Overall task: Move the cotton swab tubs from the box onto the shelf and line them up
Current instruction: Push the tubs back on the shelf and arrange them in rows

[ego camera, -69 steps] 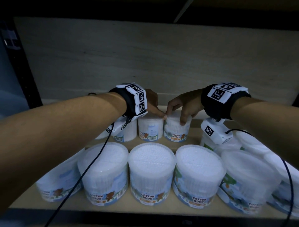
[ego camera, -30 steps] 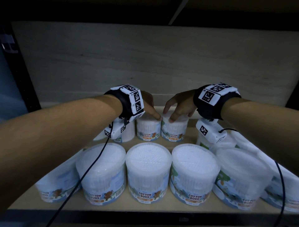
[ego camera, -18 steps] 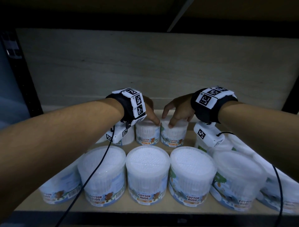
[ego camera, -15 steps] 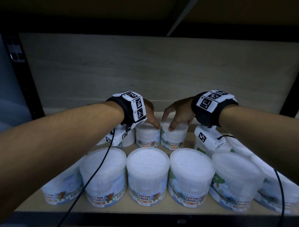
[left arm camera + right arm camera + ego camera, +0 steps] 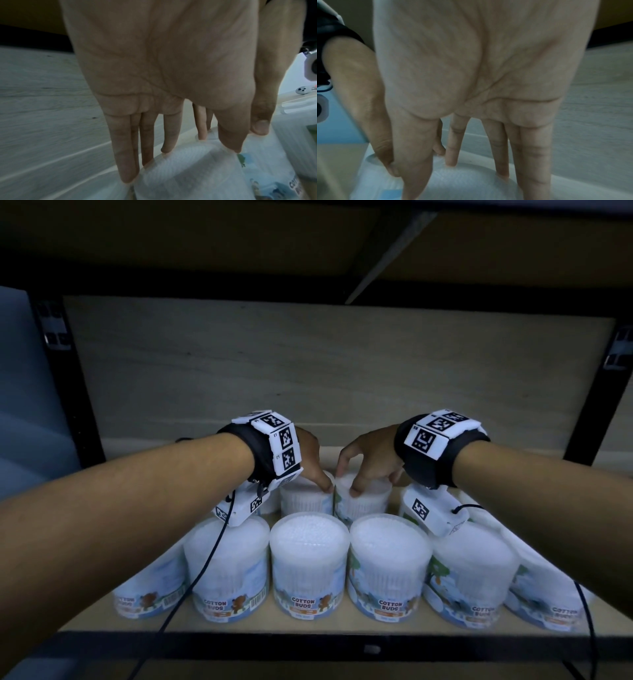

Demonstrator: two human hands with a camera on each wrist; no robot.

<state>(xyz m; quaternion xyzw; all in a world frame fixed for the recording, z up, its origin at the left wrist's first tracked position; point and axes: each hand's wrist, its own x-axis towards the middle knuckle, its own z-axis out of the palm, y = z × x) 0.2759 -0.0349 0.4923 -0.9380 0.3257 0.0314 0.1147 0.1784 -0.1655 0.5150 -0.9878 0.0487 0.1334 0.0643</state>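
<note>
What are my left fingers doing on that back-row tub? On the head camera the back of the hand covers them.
Observer: The left wrist camera shows the left hand spanning the lid of the left back tub, with the fingertips on its far rim and the thumb on the near rim.
Operator: And the right?
Observer: The right wrist camera shows the right hand doing much the same on the right back tub. The fingers reach the far rim and the thumb is hooked on the near edge.
</note>
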